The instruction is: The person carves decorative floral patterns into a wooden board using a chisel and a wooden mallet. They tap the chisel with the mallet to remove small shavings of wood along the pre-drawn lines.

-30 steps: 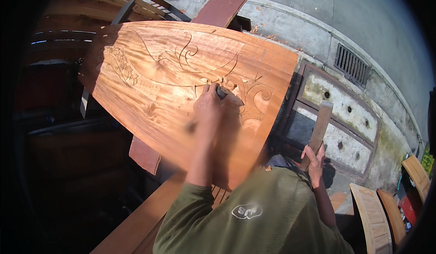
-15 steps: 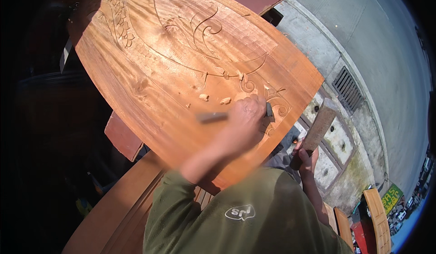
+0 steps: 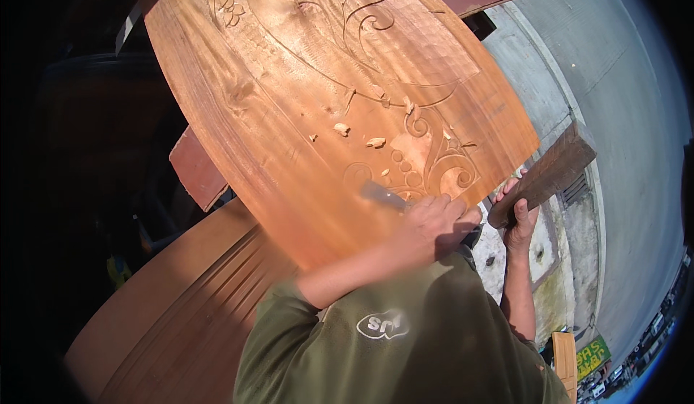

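A large carved wooden panel (image 3: 238, 115) fills the upper middle, with curved relief lines, scrollwork and several loose pale wood chips (image 3: 375, 142). My left hand (image 3: 434, 223) is closed on a chisel over the panel's lower near part; its metal blade (image 3: 383, 193) points up-left, and a dark end shows past my knuckles. My right hand (image 3: 522, 220) grips a dark rectangular wooden block (image 3: 549, 169), held slanting beside the panel's right edge, apart from my left hand.
Reddish boards (image 3: 195, 169) stick out beneath the panel. A second grooved wooden panel (image 3: 137, 317) lies lower left. At right are concrete paving (image 3: 607, 79), a drain grate (image 3: 576, 187), a small light wooden panel (image 3: 564, 364) and a green sign (image 3: 591, 357).
My left hand has moved down and right with the chisel, toward the panel's near edge. My right hand has lifted the block up and right. The whole view has shifted and turned.
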A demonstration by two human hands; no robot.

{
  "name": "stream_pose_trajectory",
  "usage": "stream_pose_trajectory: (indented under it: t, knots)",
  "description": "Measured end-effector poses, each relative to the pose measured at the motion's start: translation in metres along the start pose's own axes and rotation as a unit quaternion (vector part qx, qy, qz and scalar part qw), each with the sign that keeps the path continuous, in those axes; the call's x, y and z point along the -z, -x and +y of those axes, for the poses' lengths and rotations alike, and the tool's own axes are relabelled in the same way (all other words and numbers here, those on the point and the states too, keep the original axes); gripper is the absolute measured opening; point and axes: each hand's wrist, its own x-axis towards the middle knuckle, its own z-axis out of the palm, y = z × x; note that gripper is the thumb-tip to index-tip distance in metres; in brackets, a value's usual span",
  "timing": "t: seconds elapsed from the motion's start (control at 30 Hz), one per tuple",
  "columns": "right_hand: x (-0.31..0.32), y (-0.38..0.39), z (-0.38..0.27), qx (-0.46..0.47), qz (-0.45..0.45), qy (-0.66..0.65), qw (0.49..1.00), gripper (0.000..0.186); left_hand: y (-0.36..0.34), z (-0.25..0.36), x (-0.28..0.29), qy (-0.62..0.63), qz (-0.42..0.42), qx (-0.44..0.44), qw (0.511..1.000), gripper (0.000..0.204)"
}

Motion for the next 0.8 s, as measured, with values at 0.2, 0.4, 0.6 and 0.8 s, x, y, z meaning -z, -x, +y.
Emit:
stream_pose_trajectory:
  t: [0.2,0.4,0.6,0.8]
  knots:
    - [0.056,0.015,-0.002,-0.091,0.012,0.089,0.992,0.074,-0.01,0.0,-0.019,-0.033,0.016,0.063,0.997,0.055]
    - [0.079,0.024,-0.008,-0.107,0.041,0.028,0.993,0.051,-0.008,0.029,-0.038,0.033,0.006,0.048,0.998,0.053]
    - [0.105,0.02,-0.007,-0.148,0.008,-0.019,0.989,0.047,-0.012,0.028,-0.032,0.019,-0.082,0.148,0.985,0.064]
    - [0.116,0.011,-0.007,-0.112,0.004,-0.001,0.994,0.043,0.017,-0.023,0.031,-0.052,-0.024,0.478,0.876,0.096]
